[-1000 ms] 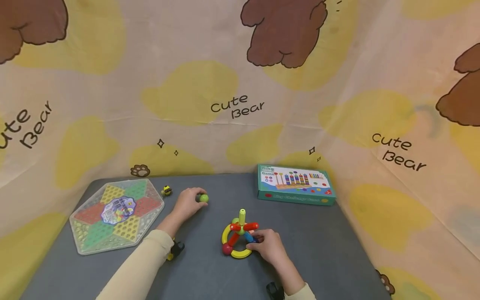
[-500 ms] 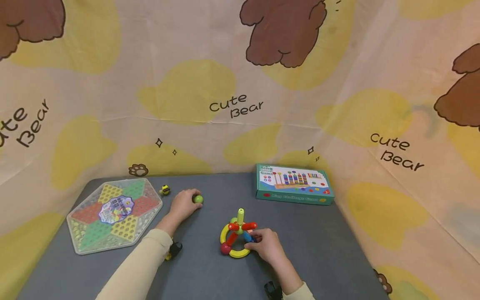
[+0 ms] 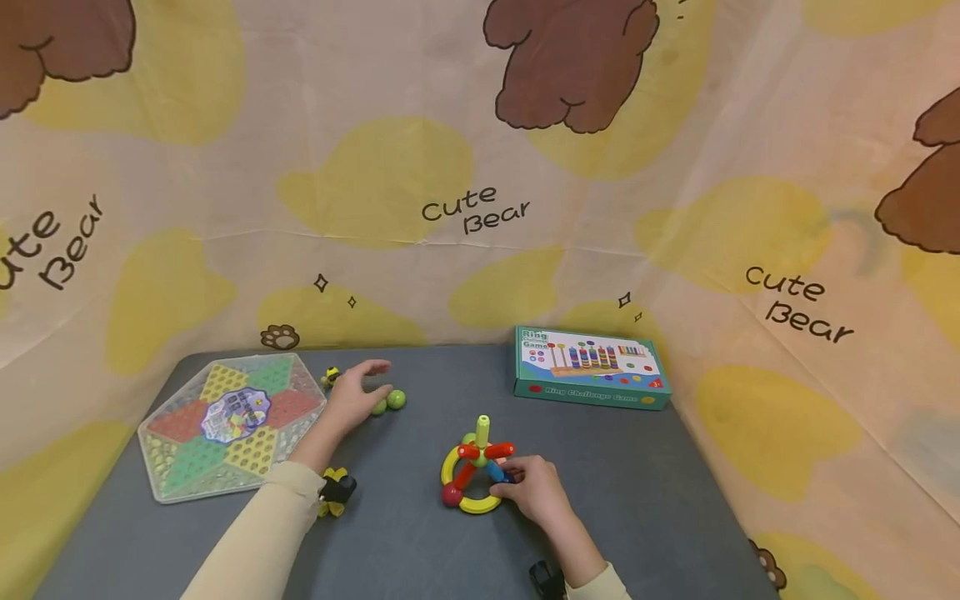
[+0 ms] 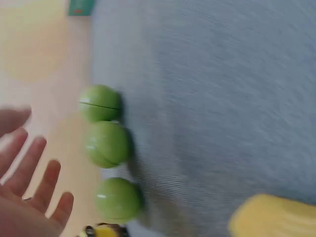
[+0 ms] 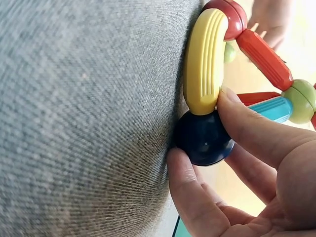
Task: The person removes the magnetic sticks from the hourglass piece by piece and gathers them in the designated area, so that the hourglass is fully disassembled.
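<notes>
My left hand (image 3: 352, 402), fingers spread and holding nothing, is just left of the green balls (image 3: 397, 400) at the back of the table. Three green balls (image 4: 107, 144) line up in the left wrist view, apart from the fingers. My right hand (image 3: 536, 490) pinches a dark blue ball (image 5: 205, 138) at the base of a magnetic stick-and-ball structure. Yellow curved sticks (image 3: 480, 505) form its ring, with a red ball (image 3: 452, 495) at the near left. Red sticks (image 3: 500, 451) and a light blue stick (image 5: 272, 109) meet at a raised green ball (image 5: 300, 101); a yellow-green stick (image 3: 483, 430) points upward.
A hexagonal Chinese checkers set (image 3: 236, 417) lies at the left. The green Ring Challenge Game box (image 3: 592, 368) is at the back right. A small yellow-and-black bee-like toy (image 3: 330, 377) sits behind my left hand. Yellow pieces (image 3: 330, 505) lie under my left wrist.
My left hand has let go of a green ball, opened its fingers and drawn back to the left. That ball now rests beside another green ball. The right hand holds its place.
</notes>
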`<state>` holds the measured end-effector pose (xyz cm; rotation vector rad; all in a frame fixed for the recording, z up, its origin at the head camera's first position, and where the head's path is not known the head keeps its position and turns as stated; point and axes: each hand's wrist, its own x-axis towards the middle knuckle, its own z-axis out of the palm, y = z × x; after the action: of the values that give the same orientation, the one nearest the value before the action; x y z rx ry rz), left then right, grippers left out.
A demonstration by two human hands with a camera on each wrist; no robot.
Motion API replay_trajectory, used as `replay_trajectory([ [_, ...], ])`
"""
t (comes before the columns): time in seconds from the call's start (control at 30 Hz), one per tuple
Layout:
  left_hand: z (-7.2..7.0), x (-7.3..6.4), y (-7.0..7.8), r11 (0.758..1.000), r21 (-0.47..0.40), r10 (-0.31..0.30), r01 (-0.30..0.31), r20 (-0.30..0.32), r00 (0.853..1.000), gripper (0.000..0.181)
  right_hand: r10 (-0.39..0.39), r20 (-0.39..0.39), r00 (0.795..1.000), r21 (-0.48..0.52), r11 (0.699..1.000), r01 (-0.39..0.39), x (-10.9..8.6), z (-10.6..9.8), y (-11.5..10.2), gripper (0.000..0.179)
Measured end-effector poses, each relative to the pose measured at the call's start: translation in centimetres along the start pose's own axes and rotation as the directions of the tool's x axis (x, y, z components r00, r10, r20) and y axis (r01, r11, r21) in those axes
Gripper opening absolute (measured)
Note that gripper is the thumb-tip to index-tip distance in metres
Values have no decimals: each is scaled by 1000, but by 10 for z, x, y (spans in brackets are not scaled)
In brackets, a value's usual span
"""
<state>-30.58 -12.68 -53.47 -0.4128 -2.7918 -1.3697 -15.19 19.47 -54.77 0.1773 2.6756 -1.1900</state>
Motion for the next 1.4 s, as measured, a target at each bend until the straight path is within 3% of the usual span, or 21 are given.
replay_trajectory([
  [0.2,-7,-12,25,999,-40,27,-31,-81,996,37,-5,-2,1000,-4,1000,5,0,0,0,35],
  [0.43,17,-40,52,994,-20,108,-111,-125,986,34,-8,2,1000,0,1000,8,-1,0,0,36],
  [0.6,32,-67,68,995,-29,96,-99,-86,992,34,-18,-2,1000,6,1000,18,-1,1,-1,35],
  [0.73,43,-84,76,991,47,127,-124,-51,991,35,-24,-8,1000,6,1000,24,-1,2,-1,35],
  [0.87,59,-98,76,984,107,141,-140,-4,990,38,-21,-21,1000,-8,1000,21,-1,2,-1,35],
  [1.03,83,-115,71,990,78,109,-117,107,988,46,-27,-33,999,-24,999,26,-3,3,0,36],
  [1.17,99,-123,68,987,72,130,-144,168,977,50,-50,-44,998,-30,998,48,-4,4,0,36],
  [1.4,113,-123,63,965,176,150,-193,233,961,39,-66,-48,997,-43,997,64,-8,0,-2,48],
])
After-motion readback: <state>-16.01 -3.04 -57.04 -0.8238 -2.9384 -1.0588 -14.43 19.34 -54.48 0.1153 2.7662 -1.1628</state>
